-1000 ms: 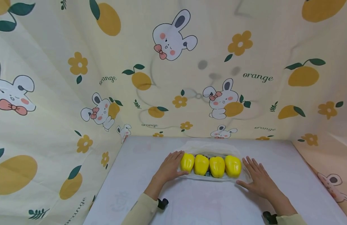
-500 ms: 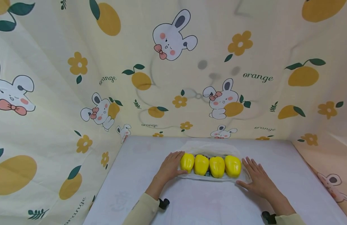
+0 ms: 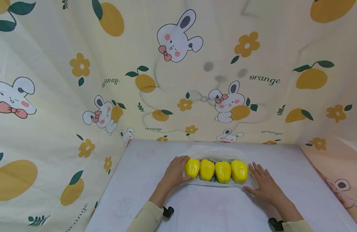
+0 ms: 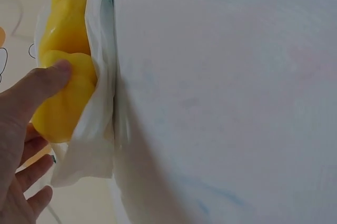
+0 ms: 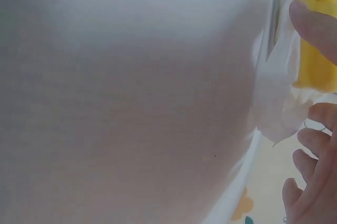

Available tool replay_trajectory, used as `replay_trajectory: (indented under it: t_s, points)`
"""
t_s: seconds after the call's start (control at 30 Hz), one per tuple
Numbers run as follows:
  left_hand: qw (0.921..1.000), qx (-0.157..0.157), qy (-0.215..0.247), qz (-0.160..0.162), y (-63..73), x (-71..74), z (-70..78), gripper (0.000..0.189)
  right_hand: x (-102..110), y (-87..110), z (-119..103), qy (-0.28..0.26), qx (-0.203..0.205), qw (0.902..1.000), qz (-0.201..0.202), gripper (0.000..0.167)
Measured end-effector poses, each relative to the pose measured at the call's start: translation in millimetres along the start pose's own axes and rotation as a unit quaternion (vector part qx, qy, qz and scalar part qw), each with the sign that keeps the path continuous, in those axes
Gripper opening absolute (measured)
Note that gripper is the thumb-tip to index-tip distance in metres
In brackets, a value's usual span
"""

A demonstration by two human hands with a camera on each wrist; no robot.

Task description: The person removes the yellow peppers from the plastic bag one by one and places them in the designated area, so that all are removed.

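Left hand (image 3: pixel 174 172): fingers loose, thumb on yellow pepper (image 3: pixel 192 168) | right hand (image 3: pixel 267 186): fingers spread (beside white wrap (image 5: pixel 274 103))

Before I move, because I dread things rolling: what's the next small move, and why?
Probably ease the right hand inward against the four glossy yellow bell peppers: it is spread beside the rightmost pepper, while the left hand touches the leftmost pepper.

A table (image 3: pixel 204 206) with a white covering, marked by faint bluish smudges (image 4: pixel 221 190), carries a rumpled, translucent white wrapper (image 3: pixel 217 150) near its far edge; on this sit four glossy yellow bell peppers (image 3: pixel 207 169) in a row, a dark pattern (image 3: pixel 213 178) showing between them
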State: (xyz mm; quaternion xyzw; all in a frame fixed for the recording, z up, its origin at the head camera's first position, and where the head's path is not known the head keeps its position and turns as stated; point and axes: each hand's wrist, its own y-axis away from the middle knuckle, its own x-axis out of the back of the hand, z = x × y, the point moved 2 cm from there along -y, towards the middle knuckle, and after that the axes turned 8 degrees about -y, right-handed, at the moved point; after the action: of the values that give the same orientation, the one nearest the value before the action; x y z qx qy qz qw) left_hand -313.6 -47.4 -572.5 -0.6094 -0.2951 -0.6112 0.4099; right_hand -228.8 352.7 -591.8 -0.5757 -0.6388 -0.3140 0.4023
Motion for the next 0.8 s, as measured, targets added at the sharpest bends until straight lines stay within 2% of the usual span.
replay_trajectory:
  t_s: [0.17, 0.6, 0.8]
  points:
    - [0.9999, -0.007, 0.009, 0.013, 3.5, 1.5, -0.1, 0.095, -0.5, 0.5, 0.4, 0.0, 0.001, 1.0, -0.002, 0.118]
    - [0.9955, -0.035, 0.028, 0.083, 10.5, 2.5, -3.6, 0.096, -0.4, 1.0, 1.4, 0.005, 0.006, 1.0, 0.002, 0.118]
    - [0.9928, -0.036, 0.056, 0.099, 15.4, 9.8, -3.5, 0.094, -1.7, 1.9, 1.4, -0.004, 0.005, 1.0, 0.003, 0.119]
